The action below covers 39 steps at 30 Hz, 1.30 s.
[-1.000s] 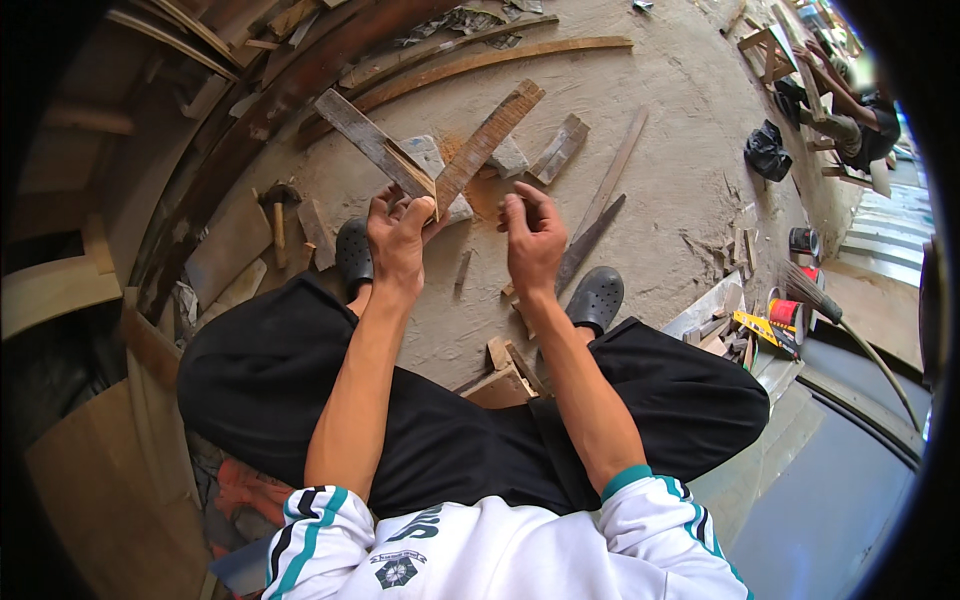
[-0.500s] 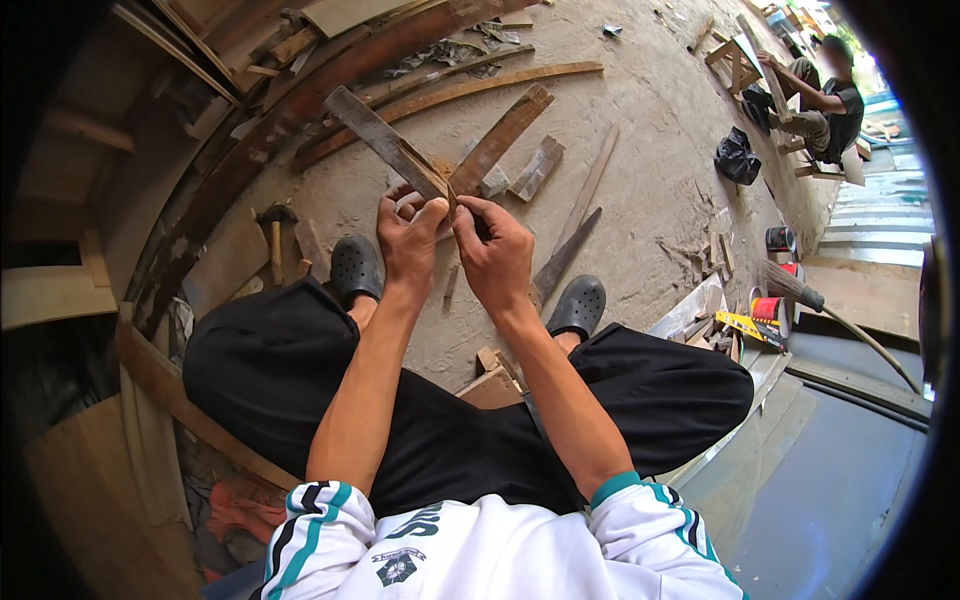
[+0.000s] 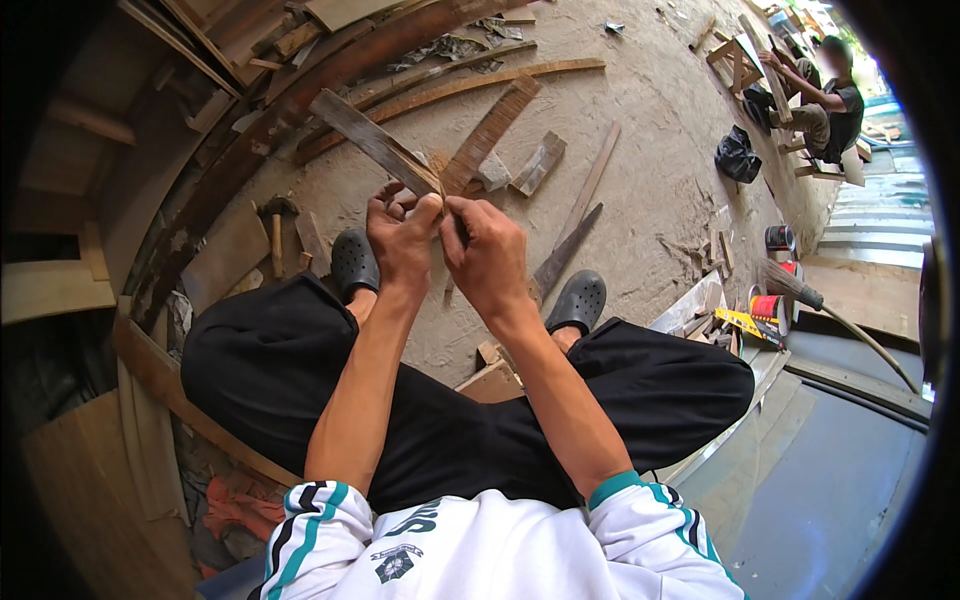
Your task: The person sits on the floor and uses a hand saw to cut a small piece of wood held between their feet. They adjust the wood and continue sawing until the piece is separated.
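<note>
Two flat wooden strips meet in a V above the floor, their near ends at my fingertips. My left hand [image 3: 403,240] is closed round the near end of the left strip [image 3: 362,132], thumb on top and fingers curled below. My right hand [image 3: 486,245] pinches at the point of the V, beside the near end of the right strip [image 3: 492,130]. My fingers hide exactly how the two ends touch, and whether anything small sits between them.
A handsaw [image 3: 568,252] lies by my right shoe. Left of my left shoe is a hammer [image 3: 277,235]. Wood offcuts [image 3: 540,163] and long boards [image 3: 470,93] lie beyond. Paint cans [image 3: 768,305] and a broom [image 3: 795,285] stand right. Another person [image 3: 835,110] sits far right.
Both hands and the V of strips have shifted slightly left. The right strip has turned a little, showing more of its broad face. My grip looks the same.
</note>
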Available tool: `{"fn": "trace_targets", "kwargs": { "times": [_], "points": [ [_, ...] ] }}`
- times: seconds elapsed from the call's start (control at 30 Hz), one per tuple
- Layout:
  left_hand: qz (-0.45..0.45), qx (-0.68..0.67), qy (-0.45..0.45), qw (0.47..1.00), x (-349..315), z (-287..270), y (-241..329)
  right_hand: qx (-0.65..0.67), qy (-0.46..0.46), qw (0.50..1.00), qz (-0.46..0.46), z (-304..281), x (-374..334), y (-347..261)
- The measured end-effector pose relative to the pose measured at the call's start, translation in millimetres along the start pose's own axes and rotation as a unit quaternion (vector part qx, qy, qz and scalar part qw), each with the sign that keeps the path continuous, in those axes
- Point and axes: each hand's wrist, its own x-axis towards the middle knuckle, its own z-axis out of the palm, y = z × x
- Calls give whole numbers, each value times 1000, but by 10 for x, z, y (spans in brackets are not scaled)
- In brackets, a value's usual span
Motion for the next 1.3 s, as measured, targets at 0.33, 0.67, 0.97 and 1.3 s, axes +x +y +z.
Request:
{"fn": "trace_targets", "kwargs": {
  "times": [0.33, 0.67, 0.97, 1.3],
  "points": [
    [-8, -18, 3, 1000, 130, 98, 268, -4, -3, 1000, 31, -130, -263, -90],
    [-51, -79, -60, 994, 86, 123, 295, 10, 60, 997, -36, -178, 253, -90],
    [-28, -45, -47, 997, 46, 145, 284, 14, 32, 999, -22, -80, 266, -56],
    [4, -19, 9, 1000, 88, 146, 211, -49, -23, 997, -56, -88, 183, -78]
  ]
}}
